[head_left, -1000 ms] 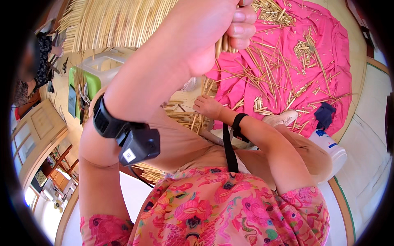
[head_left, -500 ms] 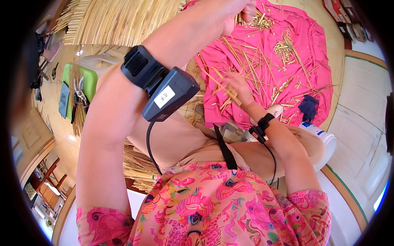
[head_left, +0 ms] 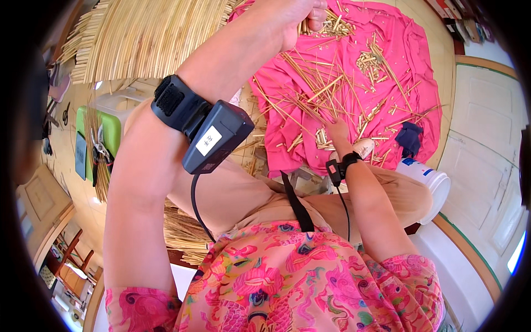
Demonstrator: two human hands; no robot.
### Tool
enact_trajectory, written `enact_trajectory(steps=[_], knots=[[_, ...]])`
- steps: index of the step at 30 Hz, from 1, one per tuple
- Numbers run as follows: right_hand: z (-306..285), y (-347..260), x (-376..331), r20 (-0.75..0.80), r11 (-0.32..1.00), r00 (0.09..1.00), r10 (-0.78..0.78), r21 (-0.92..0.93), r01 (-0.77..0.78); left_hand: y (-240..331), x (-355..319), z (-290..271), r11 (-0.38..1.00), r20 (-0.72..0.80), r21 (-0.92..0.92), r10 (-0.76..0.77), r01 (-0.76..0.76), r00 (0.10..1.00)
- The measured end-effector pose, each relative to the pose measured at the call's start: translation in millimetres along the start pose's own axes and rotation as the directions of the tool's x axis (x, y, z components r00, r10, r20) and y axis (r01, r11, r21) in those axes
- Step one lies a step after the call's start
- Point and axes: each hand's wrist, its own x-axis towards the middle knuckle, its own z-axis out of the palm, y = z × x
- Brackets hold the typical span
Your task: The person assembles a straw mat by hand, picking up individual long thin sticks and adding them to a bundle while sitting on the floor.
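Note:
My left hand (head_left: 307, 12) is at the top edge, partly cut off, with its fingers curled closed. Ends of a bunch of dry stalks (head_left: 302, 27) show just under those fingers. Lower down, over the pink cloth (head_left: 412, 55), my right hand (head_left: 338, 131) reaches in among loose thin stalks (head_left: 316, 83). Its fingers are hidden at this angle, so whether it grips a stalk does not show. Short cut stalk pieces (head_left: 369, 65) lie in heaps on the cloth. Both wrists wear dark strapped devices with cables.
A wide mat of stalks in rows (head_left: 149, 41) lies at the upper left. Below it, a green tray (head_left: 113, 124) carries pruning shears (head_left: 99, 145) and more thin stalks. A white bucket (head_left: 437, 191) stands beside my right knee. Dark blue cloth (head_left: 408, 141) rests on the pink one.
My right hand held several stalk lengths across its fingers; now it is lower on the pink cloth and those stalks are no longer seen in it. The whole view has shifted slightly.

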Motion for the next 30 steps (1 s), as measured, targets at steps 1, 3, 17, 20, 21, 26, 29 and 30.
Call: enact_trajectory(steps=[1, 3, 17, 20, 21, 26, 29, 30], knots=[[4, -12, -4, -0.051, 0.999, 0.998, -0.029, 0.028, 0.030, -1, 1, 2, 1.000, 0.002, 0.001, 0.006, -0.006, 1.000], [9, -45, -15, -0.029, 0.987, 0.989, -0.148, 0.066, 0.149, -1, 3, 4, 1.000, -0.007, 0.002, -0.001, 0.001, 1.000], [73, -198, -81, 0.304, 0.761, 0.723, -0.620, 0.456, 0.461, 0, 11, 13, 1.000, 0.006, 0.005, -0.019, 0.019, 1.000], [46, -178, -74, 0.299, 0.725, 0.676, -0.674, 0.443, 0.527, -1, 10, 12, 0.997, -0.001, 0.050, -0.059, 0.059, 0.998], [26, -173, -75, 0.318, 0.707, 0.640, -0.699, 0.442, 0.553, -1, 6, 10, 0.998, -0.017, 0.040, -0.047, 0.048, 0.999], [-24, -80, -46, 0.538, 0.648, 0.487, -0.688, 0.153, 0.746, -5, 4, 16, 0.999, -0.007, 0.031, -0.021, 0.021, 1.000], [-48, -30, -28, 0.626, 0.568, 0.481, -0.614, -0.073, 0.820, -2, 3, 16, 0.999, 0.003, 0.026, -0.029, 0.029, 1.000], [-52, -18, -21, 0.664, 0.549, 0.481, -0.572, -0.125, 0.826, -1, 4, 16, 0.999, 0.020, 0.010, -0.034, 0.034, 0.999]])
